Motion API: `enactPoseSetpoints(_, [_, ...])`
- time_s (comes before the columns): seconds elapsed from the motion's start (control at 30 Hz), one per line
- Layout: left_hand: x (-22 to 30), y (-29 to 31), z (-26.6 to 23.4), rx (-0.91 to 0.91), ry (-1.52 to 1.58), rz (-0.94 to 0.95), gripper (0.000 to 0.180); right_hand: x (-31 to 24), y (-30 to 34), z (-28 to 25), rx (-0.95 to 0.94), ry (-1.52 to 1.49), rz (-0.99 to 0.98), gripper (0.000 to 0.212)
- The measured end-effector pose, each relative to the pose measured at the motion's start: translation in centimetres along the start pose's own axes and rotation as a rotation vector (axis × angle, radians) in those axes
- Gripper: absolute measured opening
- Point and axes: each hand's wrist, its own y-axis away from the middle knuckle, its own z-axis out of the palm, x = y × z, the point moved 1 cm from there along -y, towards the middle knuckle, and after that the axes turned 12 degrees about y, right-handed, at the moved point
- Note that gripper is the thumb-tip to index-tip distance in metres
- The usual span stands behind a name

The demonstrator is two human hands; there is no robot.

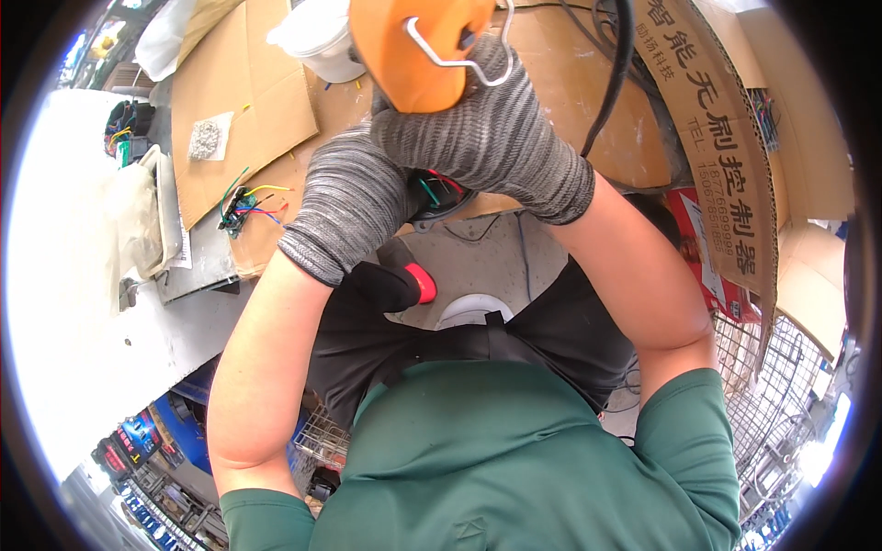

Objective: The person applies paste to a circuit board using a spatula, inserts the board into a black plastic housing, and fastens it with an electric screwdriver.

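My right hand (491, 138), in a grey-striped knit glove, is wrapped round an orange power tool (409, 60) with a bent metal wire hook on its near side. The tool's working end is hidden. Close against it, my left hand (354, 197), gloved alike, curls at the table's near edge beside a dark part (443, 213) with red and green wires. Its fingers are mostly covered, and the part shows only in a gap below the right hand.
Cardboard (243, 83) covers the table. A white tub (322, 41) stands behind my left hand. To the left lie a small bag of metal bits (209, 138) and a wired circuit piece (243, 211). A thick black cable (617, 83) and an upright cardboard box wall (726, 138) are right.
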Motion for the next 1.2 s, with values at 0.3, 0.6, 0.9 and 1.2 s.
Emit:
enactPoseSetpoints(0.3, [-0.4,0.2,0.5,0.022,0.086,-0.118,0.048,0.3,-0.5,0.4,-0.071,0.019,-0.098,0.048])
enactPoseSetpoints(0.6, [0.4,-0.1,0.0,0.019,0.038,-0.078,0.04,0.2,-0.8,0.4,-0.077,-0.018,-0.01,0.049])
enactPoseSetpoints(0.9, [0.3,-0.5,-0.4,-0.112,0.118,-0.18,0.04,0.0,-0.6,0.2,-0.05,-0.118,0.064,0.045])
enactPoseSetpoints(1.2, [-0.1,0.3,-0.2,0.034,0.054,-0.029,0.044,0.4,-0.2,0.7,0.063,0.151,-0.16,0.05])
